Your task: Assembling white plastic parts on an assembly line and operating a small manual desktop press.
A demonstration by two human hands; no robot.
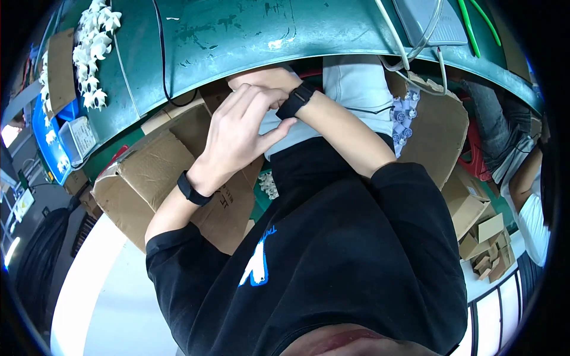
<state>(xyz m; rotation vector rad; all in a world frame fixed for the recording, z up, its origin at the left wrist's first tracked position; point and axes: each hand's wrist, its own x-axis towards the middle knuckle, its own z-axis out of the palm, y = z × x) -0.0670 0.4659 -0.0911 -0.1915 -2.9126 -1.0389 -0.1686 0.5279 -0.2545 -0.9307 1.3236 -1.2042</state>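
My left hand [234, 127] reaches across my lap to my right wrist. Its fingers curl over the wrist, and its thumb and index finger touch either side of a black wristband [295, 101] with a small dark unit on it. A similar black band [195, 188] circles my left wrist. My right hand [267, 77] points left beneath the table edge. Its fingers are hidden behind my left hand and the table, so I cannot see whether they hold anything. Both hands are above my light grey trousers [356, 83].
The worn green table [237, 29] curves ahead, with white star-like plastic parts [92, 53] at left and a black cable [161, 53]. Cardboard boxes [148, 172] stand on both sides of my legs. Pale lilac parts [405, 118] fill the right one. A co-worker [528, 196] sits at far right.
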